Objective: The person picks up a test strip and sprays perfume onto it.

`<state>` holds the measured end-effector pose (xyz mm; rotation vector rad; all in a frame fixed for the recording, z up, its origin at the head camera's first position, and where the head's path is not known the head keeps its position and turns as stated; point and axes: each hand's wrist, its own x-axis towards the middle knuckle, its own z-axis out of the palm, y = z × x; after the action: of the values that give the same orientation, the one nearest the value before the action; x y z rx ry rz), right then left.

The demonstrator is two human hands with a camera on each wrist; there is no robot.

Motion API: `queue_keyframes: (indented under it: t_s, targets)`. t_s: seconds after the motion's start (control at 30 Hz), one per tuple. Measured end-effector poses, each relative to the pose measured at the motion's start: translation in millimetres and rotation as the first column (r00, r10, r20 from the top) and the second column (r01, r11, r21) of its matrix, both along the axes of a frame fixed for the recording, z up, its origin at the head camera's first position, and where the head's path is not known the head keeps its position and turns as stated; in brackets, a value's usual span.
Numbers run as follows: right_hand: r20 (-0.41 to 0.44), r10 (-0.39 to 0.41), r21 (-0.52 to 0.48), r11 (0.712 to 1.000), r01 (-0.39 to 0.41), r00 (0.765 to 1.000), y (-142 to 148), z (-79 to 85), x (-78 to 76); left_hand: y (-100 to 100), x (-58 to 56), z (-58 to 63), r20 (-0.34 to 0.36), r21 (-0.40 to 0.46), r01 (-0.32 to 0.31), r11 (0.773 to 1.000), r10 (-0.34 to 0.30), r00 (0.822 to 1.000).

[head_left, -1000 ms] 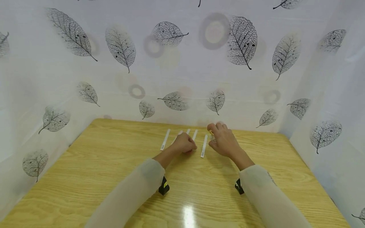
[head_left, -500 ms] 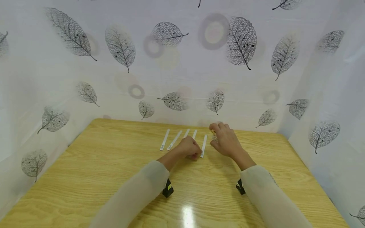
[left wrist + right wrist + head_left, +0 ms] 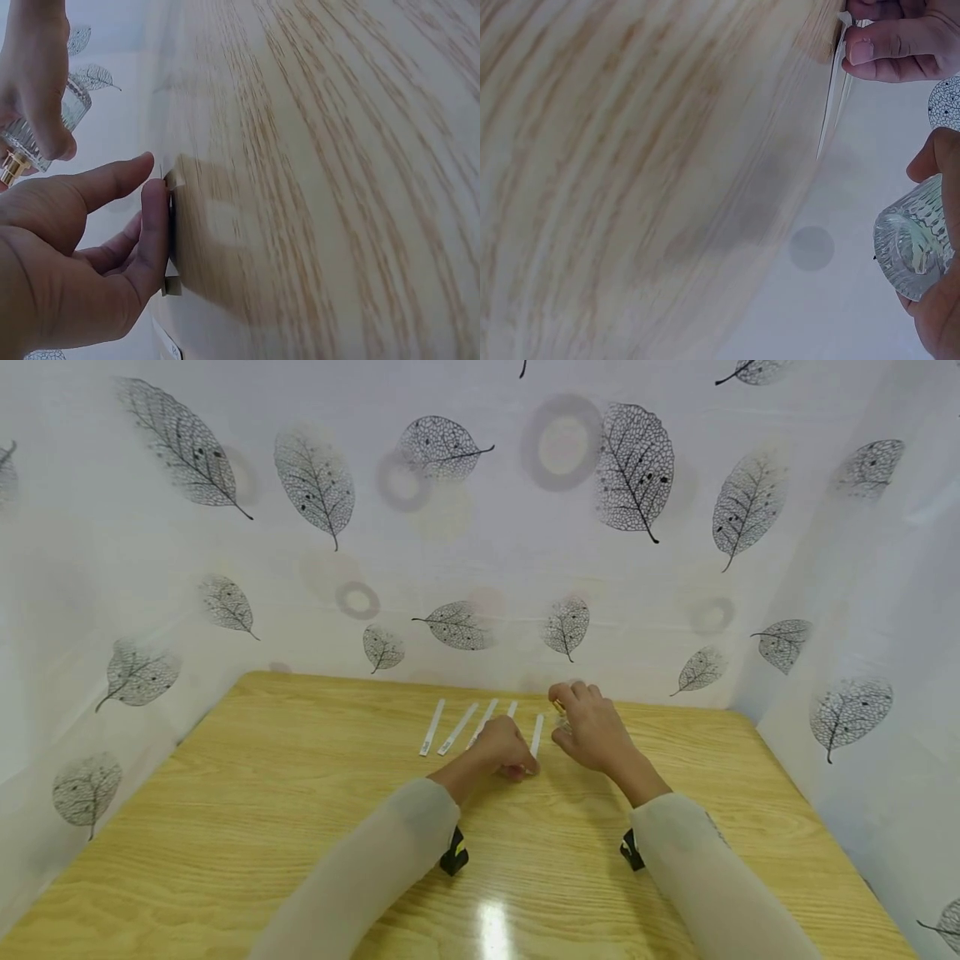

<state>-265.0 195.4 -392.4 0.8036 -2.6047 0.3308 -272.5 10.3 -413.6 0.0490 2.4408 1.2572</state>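
At the near end of the rightmost white paper strip (image 3: pixel 537 735), my left hand (image 3: pixel 502 745) has its fingers curled and its thumb and fingertip at the strip's end, which they appear to pinch. That end is hidden in the head view; the right wrist view shows the strip (image 3: pixel 831 105) running away from the fingertips along the tabletop. To the right, my right hand (image 3: pixel 596 731) grips a clear ribbed glass perfume bottle (image 3: pixel 907 240) above the table. Its gold neck (image 3: pixel 16 166) shows in the left wrist view, with the bottle tilted neck downward there.
Several more white paper strips (image 3: pixel 457 729) lie side by side left of the hands, with small printed labels at their near ends. The wooden table (image 3: pixel 247 793) ends at a leaf-patterned sheet (image 3: pixel 480 543) behind and on both sides.
My left hand has moved right and slightly nearer, from over the middle strips to the rightmost strip's near end. The right hand stays nearly in place with the bottle.
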Motion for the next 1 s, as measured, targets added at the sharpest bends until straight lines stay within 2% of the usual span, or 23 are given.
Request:
queue_keyframes:
  t_s: [0.23, 0.57, 0.8, 1.0]
  targets:
    - [-0.005, 0.0, 0.006, 1.0, 0.001, 1.0, 1.0, -0.9, -0.7, -0.3, 1.8, 0.9, -0.083, -0.095, 0.028, 0.995, -0.036, 0.996]
    - [0.001, -0.002, 0.01, 1.0, 0.002, 1.0, 4.5, -2.2, -0.6, 0.6, 3.4, -0.6, -0.063, -0.062, 0.01, 0.998, -0.014, 0.998]
    - [0.012, 0.001, 0.005, 1.0, -0.001, 1.0, 6.3, -1.3, 0.9, 1.7, 5.6, -1.8, -0.104, -0.073, 0.015, 0.997, -0.022, 0.994]
    - [0.012, -0.005, 0.0, 1.0, 0.005, 1.0, 8.6, -3.1, -1.0, 1.4, 6.6, -1.7, -0.104, -0.067, 0.003, 0.998, -0.01, 0.994]
